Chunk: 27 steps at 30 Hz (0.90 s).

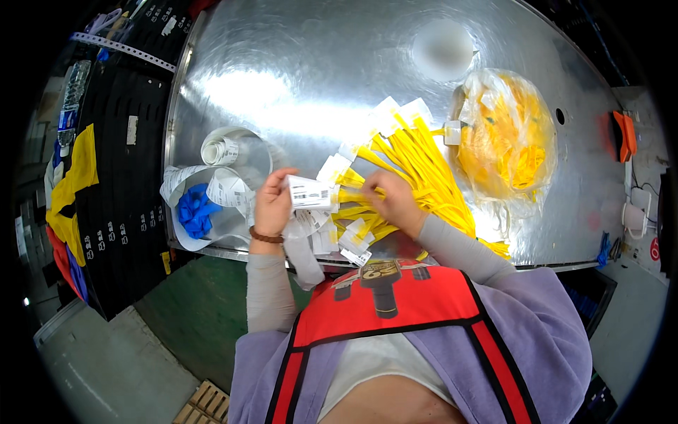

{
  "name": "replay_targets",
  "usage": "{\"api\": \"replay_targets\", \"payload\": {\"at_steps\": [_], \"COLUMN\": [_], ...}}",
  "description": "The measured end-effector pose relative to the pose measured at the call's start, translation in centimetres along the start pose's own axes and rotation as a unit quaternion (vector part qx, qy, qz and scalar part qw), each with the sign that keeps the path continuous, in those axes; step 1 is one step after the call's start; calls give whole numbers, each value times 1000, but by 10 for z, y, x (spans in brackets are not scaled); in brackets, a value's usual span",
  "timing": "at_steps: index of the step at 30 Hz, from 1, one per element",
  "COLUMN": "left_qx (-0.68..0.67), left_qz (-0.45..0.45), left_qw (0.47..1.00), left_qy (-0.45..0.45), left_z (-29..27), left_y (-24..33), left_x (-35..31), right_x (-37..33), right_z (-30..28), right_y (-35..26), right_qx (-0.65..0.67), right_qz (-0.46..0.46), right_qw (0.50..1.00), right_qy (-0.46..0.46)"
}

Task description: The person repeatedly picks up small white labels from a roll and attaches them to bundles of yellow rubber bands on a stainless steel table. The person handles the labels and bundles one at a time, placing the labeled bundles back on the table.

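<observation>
My left hand (272, 206), with a brown bead bracelet at its wrist, pinches the edge of a white printed label (309, 192). The label's right end meets the end of a yellow strap. Over the bundle of yellow straps (424, 166), my right hand (397, 202) has its fingers curled in around a strap; the fingertips are partly hidden. White tags (387, 116) sit on the ends of several straps, fanned out on the metal table. More tags (355, 237) lie in a heap between my hands and my body.
A clear plastic bag (505, 134) full of yellow straps lies to the right. On the left stand a label roll (220, 151), a strip of labels and a crumpled blue thing (196, 210) inside curled clear plastic. Black crates (127, 162) line the metal table's (318, 49) left side.
</observation>
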<state>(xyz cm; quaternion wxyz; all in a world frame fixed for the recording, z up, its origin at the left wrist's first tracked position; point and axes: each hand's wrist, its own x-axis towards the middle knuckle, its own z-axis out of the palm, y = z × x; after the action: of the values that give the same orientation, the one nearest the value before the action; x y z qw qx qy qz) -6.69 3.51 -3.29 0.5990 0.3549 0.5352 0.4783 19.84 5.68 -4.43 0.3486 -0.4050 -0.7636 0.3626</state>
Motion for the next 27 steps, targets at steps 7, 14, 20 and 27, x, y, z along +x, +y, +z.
{"api": "replay_targets", "payload": {"at_steps": [7, 14, 20, 27], "left_qx": [20, -57, 13, 421], "left_qz": [59, 50, 50, 273], "left_qw": [998, 995, 999, 864], "left_qy": [20, 58, 3, 36], "left_z": [-25, -9, 32, 48], "left_y": [22, 43, 45, 30], "left_x": [-9, -2, -1, 27], "right_x": [41, 80, 78, 57], "right_z": [10, 1, -22, -29], "right_y": [19, 68, 78, 52], "right_qx": [-234, -166, -61, 127], "right_qz": [-50, 48, 168, 231], "right_qw": [970, 985, 979, 943], "right_qy": [29, 18, 97, 205]}}
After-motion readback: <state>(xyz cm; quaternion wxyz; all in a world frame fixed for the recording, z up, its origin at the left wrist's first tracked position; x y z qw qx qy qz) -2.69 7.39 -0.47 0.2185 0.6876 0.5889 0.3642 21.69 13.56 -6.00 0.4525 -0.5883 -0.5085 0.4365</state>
